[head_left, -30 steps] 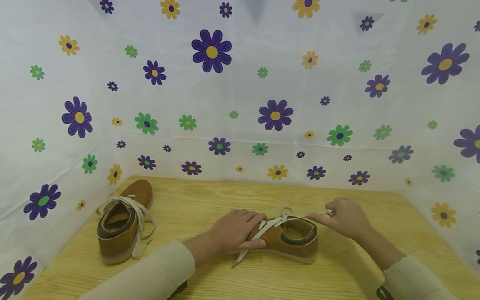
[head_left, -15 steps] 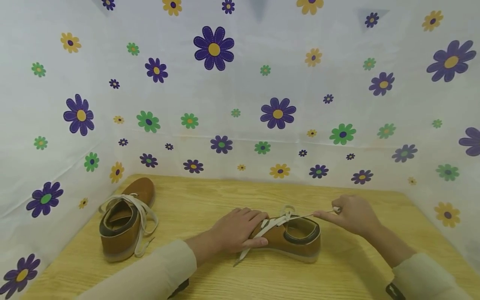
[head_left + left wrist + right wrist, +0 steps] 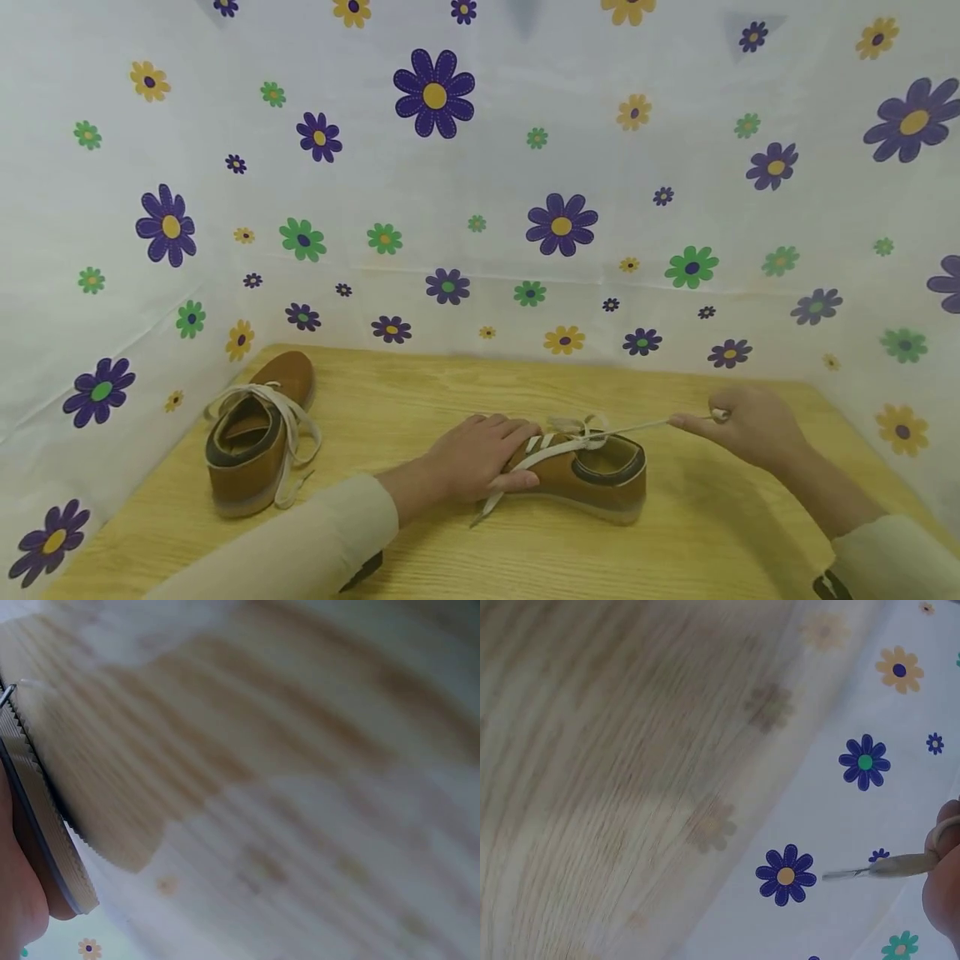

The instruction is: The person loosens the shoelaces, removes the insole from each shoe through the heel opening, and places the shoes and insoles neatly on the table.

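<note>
A brown lace-up shoe (image 3: 615,492) with a dark collar lies on its sole, heel to the right, in the head view. My left hand (image 3: 480,458) grips its front part, thumb along the near side; the toe is hidden beneath it. The shoe's ridged sole edge (image 3: 71,874) shows at the left wrist view's edge. My right hand (image 3: 757,429), off to the right of the heel, pinches a cream shoelace (image 3: 637,427) stretched taut from the lacing. The lace's tipped end (image 3: 904,865) sticks out of that hand in the right wrist view. Another lace end hangs over the near side.
A matching brown shoe (image 3: 243,483) stands at the left of the wooden table (image 3: 450,562), toe pointing away, its loose laces draped over the opening. White flowered cloth (image 3: 480,167) walls the table at the back and both sides.
My right hand has moved to the right, drawing out a longer stretch of shoelace. The lace loop over the shoe's opening has changed shape. My left hand keeps its hold on the shoe.
</note>
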The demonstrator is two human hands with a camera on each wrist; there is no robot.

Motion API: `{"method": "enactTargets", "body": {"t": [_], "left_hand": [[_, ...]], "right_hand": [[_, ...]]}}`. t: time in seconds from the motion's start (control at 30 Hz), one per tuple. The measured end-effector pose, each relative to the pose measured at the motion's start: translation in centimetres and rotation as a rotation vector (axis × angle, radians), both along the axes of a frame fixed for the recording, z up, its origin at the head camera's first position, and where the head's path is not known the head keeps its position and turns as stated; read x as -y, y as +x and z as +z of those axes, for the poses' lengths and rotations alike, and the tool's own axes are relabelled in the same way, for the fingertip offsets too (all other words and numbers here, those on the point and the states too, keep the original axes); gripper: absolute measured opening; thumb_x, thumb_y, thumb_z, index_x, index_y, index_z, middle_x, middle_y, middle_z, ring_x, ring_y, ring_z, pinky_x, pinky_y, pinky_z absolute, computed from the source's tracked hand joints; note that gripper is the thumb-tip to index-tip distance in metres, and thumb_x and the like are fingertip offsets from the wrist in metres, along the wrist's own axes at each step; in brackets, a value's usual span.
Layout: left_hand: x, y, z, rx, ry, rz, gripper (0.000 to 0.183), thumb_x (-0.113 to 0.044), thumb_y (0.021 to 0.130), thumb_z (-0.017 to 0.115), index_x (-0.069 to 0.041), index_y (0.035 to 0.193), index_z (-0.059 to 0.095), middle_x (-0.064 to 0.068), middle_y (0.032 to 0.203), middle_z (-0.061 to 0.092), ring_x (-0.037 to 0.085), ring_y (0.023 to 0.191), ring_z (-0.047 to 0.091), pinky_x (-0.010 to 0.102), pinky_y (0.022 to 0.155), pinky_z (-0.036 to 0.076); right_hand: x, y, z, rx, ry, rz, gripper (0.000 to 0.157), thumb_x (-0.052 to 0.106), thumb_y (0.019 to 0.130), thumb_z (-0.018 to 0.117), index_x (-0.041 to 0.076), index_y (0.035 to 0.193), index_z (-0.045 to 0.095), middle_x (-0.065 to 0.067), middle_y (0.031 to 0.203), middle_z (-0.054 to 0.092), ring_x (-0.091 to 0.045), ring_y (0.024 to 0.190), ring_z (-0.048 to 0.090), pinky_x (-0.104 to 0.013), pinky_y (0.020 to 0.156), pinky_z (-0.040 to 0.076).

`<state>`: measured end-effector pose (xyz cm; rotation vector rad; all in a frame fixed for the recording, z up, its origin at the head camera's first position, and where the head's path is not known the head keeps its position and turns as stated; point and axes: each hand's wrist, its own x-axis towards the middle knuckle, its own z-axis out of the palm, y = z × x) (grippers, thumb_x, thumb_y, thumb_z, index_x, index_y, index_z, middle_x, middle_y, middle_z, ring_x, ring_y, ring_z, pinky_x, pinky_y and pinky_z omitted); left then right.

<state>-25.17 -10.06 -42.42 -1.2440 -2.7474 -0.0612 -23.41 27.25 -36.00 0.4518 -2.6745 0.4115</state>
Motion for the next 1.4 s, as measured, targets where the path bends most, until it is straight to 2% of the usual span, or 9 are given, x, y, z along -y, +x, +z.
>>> {"method": "enactTargets", "body": {"t": [0.13, 0.37, 0.47, 0.67, 0.73, 0.93, 1.13, 1.23, 1.4], "left_hand": [[0.2, 0.1, -0.4, -0.003, -0.029, 0.014, 0.073, -0.068, 0.100, 0.031, -0.021, 0.155, 0.034, -0.001, 0.154, 0.046, 0.021, 0.139, 0.046, 0.047, 0.110, 0.041], [-0.1, 0.3, -1.3, -0.018, 0.017, -0.031, 0.074, -0.070, 0.099, 0.025, -0.020, 0.153, 0.035, -0.001, 0.151, 0.048, 0.022, 0.134, 0.050, 0.048, 0.105, 0.045], [-0.3, 0.3, -1.1, -0.034, 0.011, -0.031, 0.075, -0.072, 0.099, 0.022, -0.021, 0.153, 0.035, -0.001, 0.152, 0.048, 0.021, 0.134, 0.050, 0.047, 0.105, 0.045], [-0.6, 0.1, -0.6, -0.052, 0.004, -0.031, 0.076, -0.072, 0.099, 0.022, -0.020, 0.153, 0.035, -0.001, 0.151, 0.048, 0.021, 0.134, 0.051, 0.047, 0.105, 0.045], [-0.6, 0.0, -0.6, -0.045, 0.000, -0.025, 0.076, -0.072, 0.098, 0.022, -0.020, 0.153, 0.035, -0.001, 0.151, 0.048, 0.021, 0.134, 0.051, 0.047, 0.105, 0.045], [-0.4, 0.1, -0.5, -0.032, -0.002, -0.007, 0.076, -0.071, 0.099, 0.026, -0.020, 0.154, 0.034, 0.000, 0.151, 0.048, 0.022, 0.136, 0.049, 0.048, 0.107, 0.043], [-0.3, 0.2, -0.5, -0.024, 0.004, -0.024, 0.077, -0.072, 0.099, 0.022, -0.019, 0.154, 0.033, 0.002, 0.150, 0.049, 0.023, 0.135, 0.049, 0.049, 0.108, 0.043], [-0.1, 0.2, -0.5, -0.016, 0.040, -0.048, 0.072, -0.067, 0.101, 0.022, -0.019, 0.155, 0.034, 0.002, 0.150, 0.049, 0.023, 0.135, 0.049, 0.049, 0.107, 0.043], [0.2, 0.0, -0.3, 0.009, 0.153, -0.070, 0.052, -0.044, 0.109, 0.024, -0.024, 0.154, 0.041, -0.001, 0.149, 0.052, 0.021, 0.136, 0.051, 0.044, 0.112, 0.040]], "right_hand": [[-0.1, -0.2, -0.5, 0.043, -0.028, 0.039, 0.063, 0.047, 0.085, 0.075, 0.022, 0.056, 0.025, 0.013, 0.053, 0.020, -0.003, 0.051, 0.017, -0.020, 0.047, 0.020], [0.0, -0.6, -3.3, 0.087, -0.058, -0.004, 0.065, 0.047, 0.085, 0.075, 0.022, 0.055, 0.024, 0.012, 0.051, 0.021, -0.003, 0.051, 0.018, -0.019, 0.047, 0.021], [0.2, -0.7, -4.2, 0.125, -0.060, -0.015, 0.063, 0.049, 0.088, 0.072, 0.021, 0.054, 0.026, 0.012, 0.051, 0.023, -0.004, 0.050, 0.020, -0.020, 0.047, 0.024], [0.8, -1.1, -4.7, 0.153, -0.132, -0.046, 0.059, 0.049, 0.091, 0.069, 0.019, 0.056, 0.031, 0.009, 0.052, 0.026, -0.006, 0.051, 0.022, -0.022, 0.050, 0.027], [1.0, -1.1, -4.9, 0.165, -0.119, -0.041, 0.058, 0.049, 0.092, 0.068, 0.019, 0.057, 0.032, 0.010, 0.052, 0.025, -0.006, 0.052, 0.021, -0.022, 0.050, 0.026], [1.9, -1.4, -5.8, 0.135, -0.018, 0.040, 0.054, 0.045, 0.095, 0.065, 0.020, 0.057, 0.034, 0.011, 0.053, 0.028, -0.006, 0.052, 0.028, -0.022, 0.051, 0.029], [2.5, -1.6, -6.6, 0.162, -0.004, 0.115, 0.049, 0.041, 0.100, 0.057, 0.022, 0.058, 0.043, 0.009, 0.057, 0.037, -0.008, 0.059, 0.036, -0.024, 0.061, 0.034], [2.5, -1.6, -6.7, 0.176, -0.007, 0.109, 0.046, 0.041, 0.102, 0.054, 0.024, 0.060, 0.047, 0.009, 0.060, 0.042, -0.009, 0.063, 0.039, -0.025, 0.063, 0.036], [2.5, -1.6, -6.5, 0.171, -0.022, 0.110, 0.036, 0.038, 0.103, 0.053, 0.025, 0.070, 0.062, 0.010, 0.071, 0.054, -0.008, 0.069, 0.045, -0.027, 0.067, 0.041]]}}
